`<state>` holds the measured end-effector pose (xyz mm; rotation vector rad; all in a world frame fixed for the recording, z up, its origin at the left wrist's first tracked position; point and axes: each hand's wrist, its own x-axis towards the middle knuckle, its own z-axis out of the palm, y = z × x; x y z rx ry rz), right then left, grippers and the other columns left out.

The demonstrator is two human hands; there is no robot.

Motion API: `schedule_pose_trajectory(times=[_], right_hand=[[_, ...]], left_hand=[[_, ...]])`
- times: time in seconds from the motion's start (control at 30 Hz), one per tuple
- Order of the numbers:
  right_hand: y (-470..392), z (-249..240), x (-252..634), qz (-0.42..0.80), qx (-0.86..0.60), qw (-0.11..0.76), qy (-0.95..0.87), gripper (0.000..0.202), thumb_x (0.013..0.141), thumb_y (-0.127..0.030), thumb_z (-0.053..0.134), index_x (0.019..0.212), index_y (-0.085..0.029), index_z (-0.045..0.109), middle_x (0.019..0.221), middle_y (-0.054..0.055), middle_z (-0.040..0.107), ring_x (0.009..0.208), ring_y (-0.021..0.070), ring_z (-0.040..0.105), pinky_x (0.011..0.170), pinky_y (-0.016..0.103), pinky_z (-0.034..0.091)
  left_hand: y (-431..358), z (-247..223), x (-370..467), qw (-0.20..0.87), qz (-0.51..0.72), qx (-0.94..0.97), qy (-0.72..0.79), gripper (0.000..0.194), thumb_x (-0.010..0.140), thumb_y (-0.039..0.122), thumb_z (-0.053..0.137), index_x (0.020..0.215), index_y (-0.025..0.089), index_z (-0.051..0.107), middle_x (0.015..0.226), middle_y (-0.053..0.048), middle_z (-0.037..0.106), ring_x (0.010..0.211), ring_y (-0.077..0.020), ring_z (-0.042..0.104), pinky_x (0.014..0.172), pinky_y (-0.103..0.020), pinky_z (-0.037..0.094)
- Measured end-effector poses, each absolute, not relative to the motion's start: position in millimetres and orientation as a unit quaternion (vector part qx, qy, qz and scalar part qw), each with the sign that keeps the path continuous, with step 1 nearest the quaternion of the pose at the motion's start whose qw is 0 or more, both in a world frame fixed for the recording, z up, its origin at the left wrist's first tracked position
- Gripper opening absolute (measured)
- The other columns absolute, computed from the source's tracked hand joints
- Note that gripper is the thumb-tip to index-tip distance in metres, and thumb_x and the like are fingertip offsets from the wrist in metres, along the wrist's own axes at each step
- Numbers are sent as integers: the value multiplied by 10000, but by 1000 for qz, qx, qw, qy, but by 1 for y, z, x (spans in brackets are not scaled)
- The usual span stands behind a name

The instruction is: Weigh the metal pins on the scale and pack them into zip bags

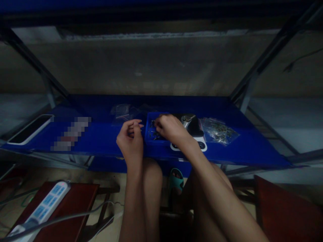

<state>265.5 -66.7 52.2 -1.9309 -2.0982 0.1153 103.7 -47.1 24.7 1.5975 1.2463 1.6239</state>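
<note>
A white-edged device (30,129) lies on the blue shelf (101,137), a power strip (47,205) on a brown stool (78,203).

Room behind blue tray (158,142), scale (196,129) blocking its right

Dim throughout, darkest up top. Soft blur, maybe motion; blue tray (158,142) contents smeared. Pixelated patch (71,134) at left.

Tray (147,129) partly hidden by right hand (169,127), power strip (49,203) cut off
</note>
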Motion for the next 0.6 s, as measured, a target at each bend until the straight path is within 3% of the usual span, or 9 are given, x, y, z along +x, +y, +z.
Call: schedule_pose_trajectory(times=[0.27,0.4,0.5,0.6], right_hand=[[-66,50,262,17,-656,107,-747,168,928,-268,707,1072,-218,775,1045,104,782,1083,275,675,784,338,432],[-63,49,257,21,-654,106,-749,156,945,-182,627,988,-212,775,930,101,776,1027,261,680,784,338,431],[-64,51,257,23,-658,113,-744,166,958,-173,595,994,-188,757,996,122,782,1001,252,695,770,335,430],[-68,56,262,39,-670,177,-720,175,970,-199,578,1030,-189,741,1033,103,787,956,241,711,752,327,437]], left_hand=[[-49,27,103,275,596,596,462,200,985,326,601,948,191,744,912,-33,784,770,-140,754,704,-248,587],[-49,26,103,275,595,598,462,189,981,309,605,935,191,745,906,-30,783,759,-139,749,698,-248,584],[-48,26,103,278,602,597,452,183,976,305,618,928,185,747,899,-29,782,751,-139,741,706,-255,583],[-48,25,103,283,604,593,452,185,976,310,622,925,187,749,882,-25,779,749,-139,736,706,-260,580]])
